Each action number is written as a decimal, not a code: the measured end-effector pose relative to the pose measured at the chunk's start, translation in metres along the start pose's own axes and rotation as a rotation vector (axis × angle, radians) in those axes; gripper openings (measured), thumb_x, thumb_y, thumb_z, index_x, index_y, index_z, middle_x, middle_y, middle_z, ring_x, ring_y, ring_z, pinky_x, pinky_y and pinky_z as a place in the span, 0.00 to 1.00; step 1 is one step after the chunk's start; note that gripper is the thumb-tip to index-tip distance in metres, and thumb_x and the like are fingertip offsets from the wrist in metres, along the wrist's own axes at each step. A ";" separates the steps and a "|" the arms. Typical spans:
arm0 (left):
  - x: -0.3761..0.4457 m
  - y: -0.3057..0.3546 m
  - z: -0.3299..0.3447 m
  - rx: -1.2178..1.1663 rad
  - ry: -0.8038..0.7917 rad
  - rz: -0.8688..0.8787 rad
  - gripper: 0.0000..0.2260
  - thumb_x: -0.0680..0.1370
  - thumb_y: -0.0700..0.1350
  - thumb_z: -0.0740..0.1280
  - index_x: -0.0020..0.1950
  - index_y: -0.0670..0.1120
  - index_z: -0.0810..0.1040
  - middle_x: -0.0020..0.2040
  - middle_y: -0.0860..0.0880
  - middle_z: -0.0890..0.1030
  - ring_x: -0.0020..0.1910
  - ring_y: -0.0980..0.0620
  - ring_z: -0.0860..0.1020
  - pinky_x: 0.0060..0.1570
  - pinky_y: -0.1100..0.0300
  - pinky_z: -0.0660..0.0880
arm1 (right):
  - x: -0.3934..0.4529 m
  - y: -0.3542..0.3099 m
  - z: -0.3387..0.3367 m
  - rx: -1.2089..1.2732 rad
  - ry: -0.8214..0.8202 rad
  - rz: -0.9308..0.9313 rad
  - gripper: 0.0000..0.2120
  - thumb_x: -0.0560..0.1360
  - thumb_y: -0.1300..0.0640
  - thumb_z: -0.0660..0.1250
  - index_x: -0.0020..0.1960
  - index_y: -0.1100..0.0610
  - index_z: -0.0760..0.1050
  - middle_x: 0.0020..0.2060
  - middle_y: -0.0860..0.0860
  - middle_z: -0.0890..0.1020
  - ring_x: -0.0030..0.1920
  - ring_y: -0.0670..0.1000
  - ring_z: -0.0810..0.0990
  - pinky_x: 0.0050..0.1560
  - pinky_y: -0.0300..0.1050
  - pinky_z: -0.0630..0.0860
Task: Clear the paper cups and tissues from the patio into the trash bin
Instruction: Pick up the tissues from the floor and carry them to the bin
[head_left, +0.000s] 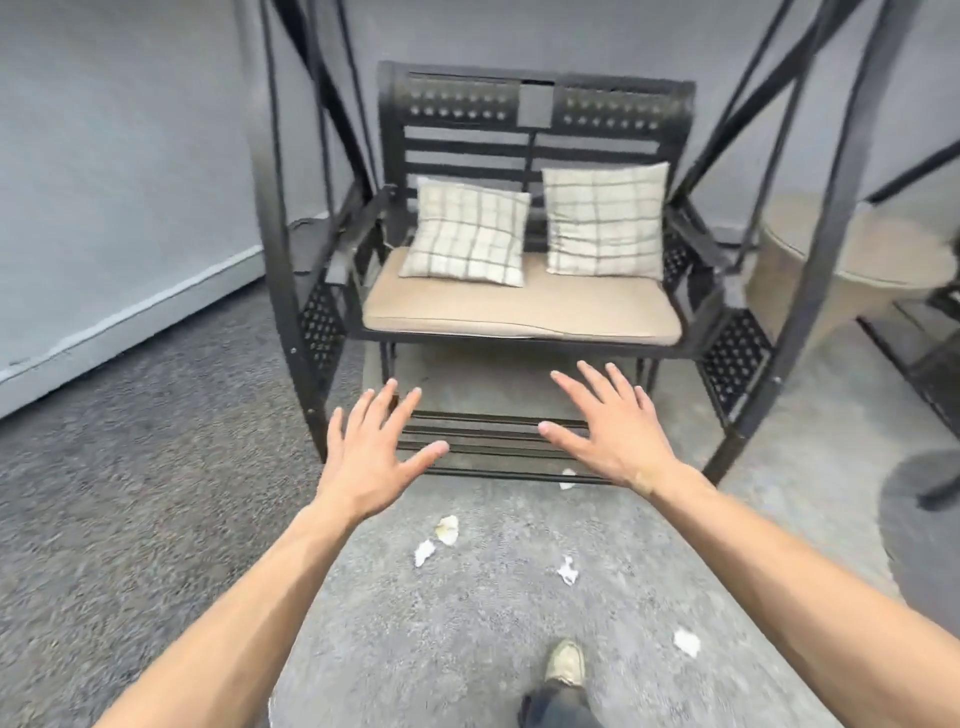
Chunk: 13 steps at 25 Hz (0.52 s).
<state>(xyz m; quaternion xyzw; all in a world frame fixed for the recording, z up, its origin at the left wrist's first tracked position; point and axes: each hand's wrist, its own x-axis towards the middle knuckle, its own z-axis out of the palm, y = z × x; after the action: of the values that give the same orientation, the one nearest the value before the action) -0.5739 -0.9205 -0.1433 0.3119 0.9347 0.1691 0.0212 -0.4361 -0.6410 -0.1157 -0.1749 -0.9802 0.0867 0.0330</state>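
From my remote seat I see a grey wall (130, 171) at ten o'clock, then a black metal swing bench (530, 130) at twelve, hung in its frame, with one tan seat cushion (519, 312) and two checked pillows, the left pillow (467, 236) and the right pillow (605, 221), leaning on the backrest. A slatted footrest (493, 447) hangs low under the seat. At two o'clock stands a round tan table (852, 249), partly behind the frame's leg.

I count five crumpled tissues on the concrete floor (493, 623): a pair lying close together at the centre, the first tissue (424, 552) and the yellowed second tissue (448, 529); a third tissue (568, 570) to their right; a fourth tissue (568, 478) just at the footrest's front edge; a fifth tissue (687, 642) at four o'clock. I see no paper cups here.

My left hand (374, 457) and right hand (613, 431) are stretched forward, palms down, fingers spread and straight, holding nothing. All the tissues lie nearer to me than the fingertips; the fourth sits just below the right wrist, apart from it. One shoe (566, 662) shows at six o'clock.
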 end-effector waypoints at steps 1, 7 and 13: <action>0.012 0.013 0.005 0.006 -0.012 0.030 0.38 0.70 0.77 0.46 0.77 0.62 0.52 0.80 0.54 0.50 0.78 0.52 0.47 0.75 0.43 0.43 | -0.003 0.016 -0.001 0.007 0.011 0.034 0.38 0.68 0.23 0.46 0.74 0.35 0.50 0.77 0.46 0.53 0.77 0.54 0.46 0.73 0.62 0.49; 0.074 0.082 0.037 0.050 -0.073 0.120 0.39 0.69 0.77 0.45 0.77 0.62 0.52 0.80 0.54 0.49 0.78 0.52 0.46 0.75 0.43 0.42 | 0.011 0.102 0.006 0.070 0.007 0.142 0.36 0.69 0.24 0.48 0.74 0.35 0.50 0.77 0.46 0.53 0.77 0.53 0.45 0.73 0.62 0.49; 0.122 0.124 0.075 0.102 -0.155 0.077 0.38 0.71 0.75 0.47 0.77 0.62 0.51 0.80 0.53 0.49 0.78 0.52 0.47 0.75 0.44 0.43 | 0.041 0.169 0.024 0.116 -0.065 0.160 0.36 0.69 0.24 0.47 0.74 0.36 0.50 0.77 0.46 0.53 0.77 0.53 0.45 0.74 0.61 0.48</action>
<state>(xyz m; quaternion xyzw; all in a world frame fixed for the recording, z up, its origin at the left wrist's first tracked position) -0.5898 -0.7328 -0.1655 0.3605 0.9249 0.0972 0.0710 -0.4196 -0.4751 -0.1687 -0.2475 -0.9570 0.1514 0.0040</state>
